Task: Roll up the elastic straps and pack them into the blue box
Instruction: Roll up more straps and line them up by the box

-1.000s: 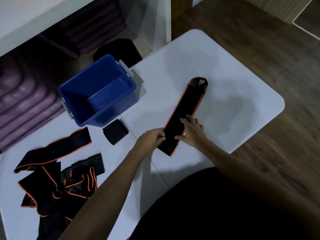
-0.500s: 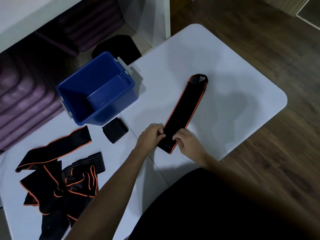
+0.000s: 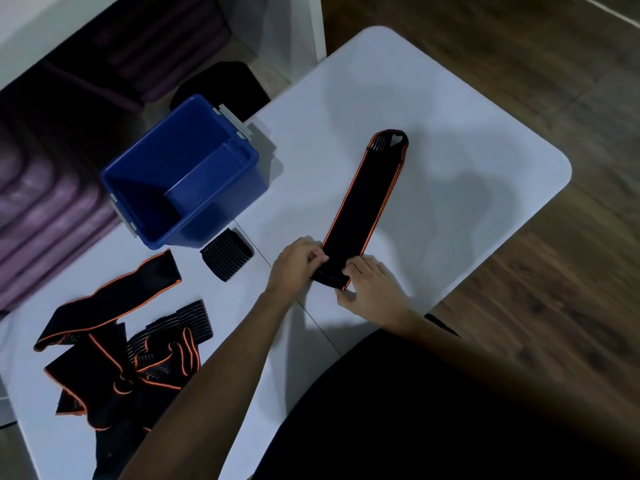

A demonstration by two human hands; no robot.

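Head view showing left hand point(image 3: 298, 263) and right hand point(image 3: 372, 289) pinching the strap point(image 3: 363, 202)'s near end, starting the roll; uneven pressure is risking a skewed, loosening coil.

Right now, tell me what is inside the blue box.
The blue box shows only its own bare blue walls and floor; no rolled strap lies in the part in view. The corner under its near-left wall is in deep shadow, so that spot cannot be checked.

We see left hand point(image 3: 298, 263) and right hand point(image 3: 372, 289) pinching the near end of the strap point(image 3: 367, 199); blue box point(image 3: 183, 174) stands well apart on the table point(image 3: 467, 140).
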